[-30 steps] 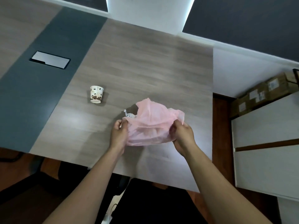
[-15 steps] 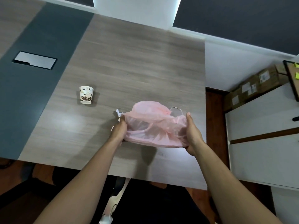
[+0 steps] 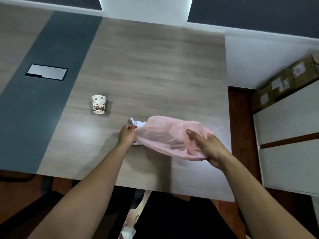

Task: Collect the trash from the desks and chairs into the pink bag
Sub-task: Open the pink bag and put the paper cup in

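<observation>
A thin pink bag (image 3: 170,135) hangs stretched between my two hands just above the wooden desk (image 3: 155,66). My left hand (image 3: 127,134) pinches its left edge. My right hand (image 3: 209,149) grips its right edge, thumb on top. A crumpled white paper (image 3: 137,123) lies on the desk just behind my left hand, partly hidden by the bag. An upside-down paper cup (image 3: 98,104) with a coffee-bean print stands to the left, apart from both hands.
A metal cable hatch (image 3: 46,72) sits in the desk's dark grey strip at the left. White cabinets (image 3: 290,135) and cardboard boxes (image 3: 283,83) stand to the right. A dark chair (image 3: 172,218) is below the desk's near edge.
My hands have pulled apart, spreading the bunched pink bag wider. My right hand has moved right and toward me. The crumpled paper shows more behind my left hand.
</observation>
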